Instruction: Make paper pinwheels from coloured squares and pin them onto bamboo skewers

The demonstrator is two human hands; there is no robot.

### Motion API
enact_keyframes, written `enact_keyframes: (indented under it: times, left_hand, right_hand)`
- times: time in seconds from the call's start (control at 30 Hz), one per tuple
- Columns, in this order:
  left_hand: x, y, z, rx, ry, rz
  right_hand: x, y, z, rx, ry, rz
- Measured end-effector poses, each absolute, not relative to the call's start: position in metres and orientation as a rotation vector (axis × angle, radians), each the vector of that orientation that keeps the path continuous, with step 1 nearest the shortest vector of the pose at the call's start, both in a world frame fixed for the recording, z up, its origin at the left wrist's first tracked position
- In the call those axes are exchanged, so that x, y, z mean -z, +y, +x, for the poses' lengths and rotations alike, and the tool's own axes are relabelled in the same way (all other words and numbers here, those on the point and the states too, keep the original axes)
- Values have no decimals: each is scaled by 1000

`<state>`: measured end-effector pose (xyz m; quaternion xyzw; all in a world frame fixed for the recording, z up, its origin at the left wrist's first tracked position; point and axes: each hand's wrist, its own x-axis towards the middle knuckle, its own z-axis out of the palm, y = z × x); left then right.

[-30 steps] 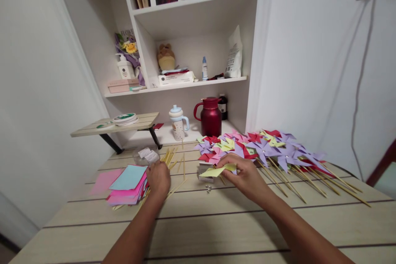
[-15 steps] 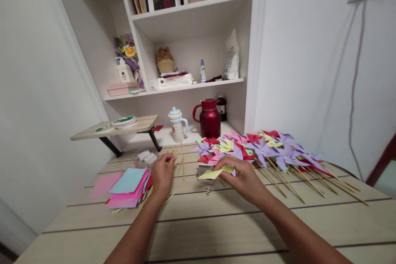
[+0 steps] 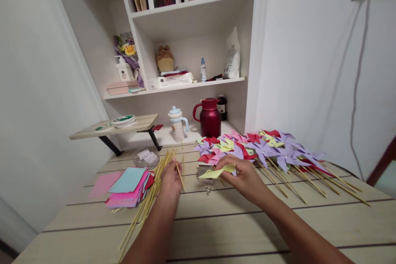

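Observation:
My left hand [image 3: 171,176] is closed on a thin bamboo stick [image 3: 180,173], which slants down past the fingertips. Just left of that hand a bundle of similar sticks [image 3: 148,200] lies along the table. Between the thumb and fingers of my right hand [image 3: 243,175] is a folded yellow paper pinwheel [image 3: 215,173], its far side partly covered by the hand. Behind it sits a small grey box [image 3: 202,168], partly hidden. Several small metal pins [image 3: 208,190] lie on the tabletop between my hands.
Finished paper pinwheels on sticks [image 3: 262,148] are heaped at right. Coloured paper squares [image 3: 128,181] are stacked at left, near a clear container [image 3: 145,156]. A red jug [image 3: 210,117] and a pale cup [image 3: 177,126] stand behind, beside a small raised shelf [image 3: 142,121].
My left hand has shifted right and towards me and now has a stick in its fingers. The bundle beside it shows more fully. My right hand stays nearly still with the yellow pinwheel.

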<state>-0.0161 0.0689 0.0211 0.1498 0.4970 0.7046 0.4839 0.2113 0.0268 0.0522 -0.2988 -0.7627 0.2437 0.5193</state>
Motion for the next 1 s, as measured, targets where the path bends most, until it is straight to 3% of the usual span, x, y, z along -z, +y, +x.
enact_keyframes:
  times: [0.5, 0.77, 1.0]
  left_hand:
    - [-11, 14, 7, -1553, 994, 740]
    - [-12, 12, 3, -1596, 1297, 1088]
    - [-32, -9, 22, -1416, 1432, 1565]
  right_hand:
    - [-57, 14, 203, -725, -1810, -700]
    - [-58, 17, 209, -747, -1786, -758]
    - [-49, 42, 225, -897, -1361, -843]
